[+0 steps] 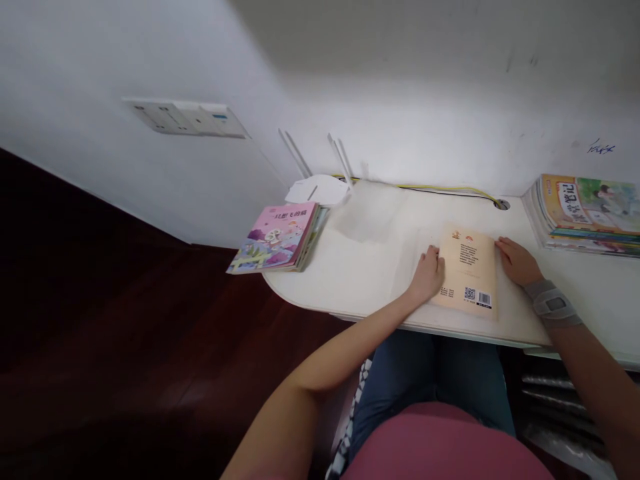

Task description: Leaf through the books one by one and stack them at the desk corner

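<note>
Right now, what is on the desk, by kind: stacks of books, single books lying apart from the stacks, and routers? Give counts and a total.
Stacks of books: 2
Single book: 1
Router: 1
Total: 4

A closed, cream-coloured book point(467, 267) lies flat near the white table's point(365, 277) front edge, back cover up, showing dark print, a QR code point(469, 293) and a barcode point(484, 299).

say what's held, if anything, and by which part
The cream book, back cover up: the left hand is on its left edge, the right hand at its upper right; whether either grips cannot be told.
</note>
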### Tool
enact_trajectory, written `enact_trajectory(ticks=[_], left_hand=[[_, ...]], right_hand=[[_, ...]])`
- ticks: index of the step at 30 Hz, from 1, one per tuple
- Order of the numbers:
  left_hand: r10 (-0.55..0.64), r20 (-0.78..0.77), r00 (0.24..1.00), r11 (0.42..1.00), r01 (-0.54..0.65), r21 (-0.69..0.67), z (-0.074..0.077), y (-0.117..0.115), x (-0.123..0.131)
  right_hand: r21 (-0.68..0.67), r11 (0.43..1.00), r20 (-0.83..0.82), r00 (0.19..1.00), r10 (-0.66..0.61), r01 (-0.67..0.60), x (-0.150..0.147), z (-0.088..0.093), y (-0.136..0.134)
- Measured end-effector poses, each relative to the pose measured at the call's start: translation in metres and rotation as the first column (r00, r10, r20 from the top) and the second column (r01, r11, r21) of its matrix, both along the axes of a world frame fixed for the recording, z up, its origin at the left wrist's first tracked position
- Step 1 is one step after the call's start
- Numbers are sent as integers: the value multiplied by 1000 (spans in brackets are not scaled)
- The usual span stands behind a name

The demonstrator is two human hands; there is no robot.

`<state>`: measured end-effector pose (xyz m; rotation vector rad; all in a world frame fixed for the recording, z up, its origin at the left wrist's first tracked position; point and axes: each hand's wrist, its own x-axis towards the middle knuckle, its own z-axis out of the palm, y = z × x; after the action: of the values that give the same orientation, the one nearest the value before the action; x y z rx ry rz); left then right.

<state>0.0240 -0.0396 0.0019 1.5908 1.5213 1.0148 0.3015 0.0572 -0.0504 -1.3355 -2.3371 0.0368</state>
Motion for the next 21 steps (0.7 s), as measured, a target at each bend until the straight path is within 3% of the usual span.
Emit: enact_trajectory(ticks=[7, 14, 18, 21], left_hand=[[48, -259, 965, 999, -43, 25, -5, 7, -32], [118, -273, 955, 992, -105, 64, -2, 10, -81], [134, -309, 942, 990, -115, 81, -5, 6, -89], [143, -325, 935, 987, -110, 116, -9, 4, -88]], right_hand=[[-3, 1000, 2, 1000, 6, -6, -2, 5, -3], [2, 1000, 6, 1000, 12, -12, -5, 9, -6], [-12, 1000, 7, 1000, 11, -10, -4, 7, -6], [-12, 1000, -10, 1000, -7, 7, -2, 16, -6]])
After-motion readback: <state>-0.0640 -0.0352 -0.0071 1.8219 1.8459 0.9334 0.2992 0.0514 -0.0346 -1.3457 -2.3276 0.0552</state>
